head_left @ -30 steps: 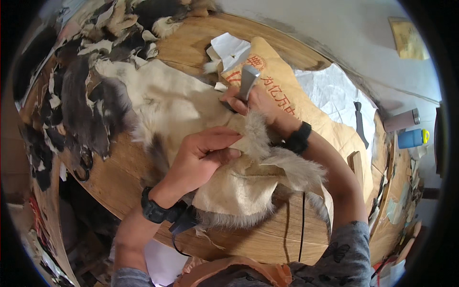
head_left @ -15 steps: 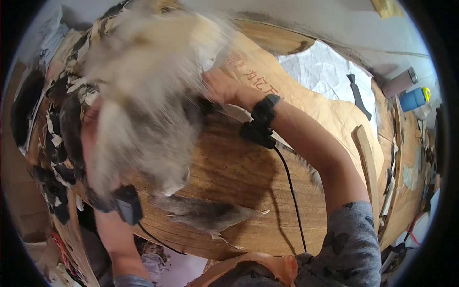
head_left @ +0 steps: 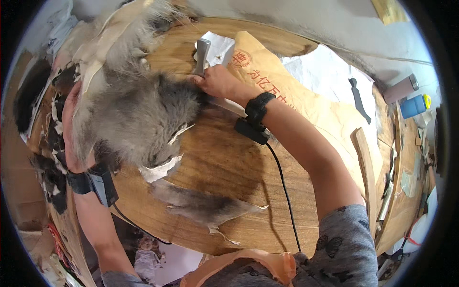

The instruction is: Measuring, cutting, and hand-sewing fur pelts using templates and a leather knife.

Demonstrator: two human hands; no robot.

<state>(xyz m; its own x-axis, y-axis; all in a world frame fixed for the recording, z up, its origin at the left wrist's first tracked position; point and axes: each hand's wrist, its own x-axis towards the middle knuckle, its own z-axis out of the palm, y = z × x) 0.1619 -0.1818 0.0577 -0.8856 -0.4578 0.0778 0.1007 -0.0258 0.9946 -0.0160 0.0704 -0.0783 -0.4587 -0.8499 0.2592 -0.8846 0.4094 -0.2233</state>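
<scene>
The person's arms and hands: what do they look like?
The left hand and right hand show no gloves. Each wrist has a black strap with a small, dark, boxy device and a thin black cable. The sleeves are grey; the right one has dark butterfly shapes.

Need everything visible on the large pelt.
The pelt shows long grey fur, darker at right, with pale, leathery-looking skin along its edges. It is bunched at the left of the wooden table. The left hand is against its left edge; whether the right hand touches it is unclear.
</scene>
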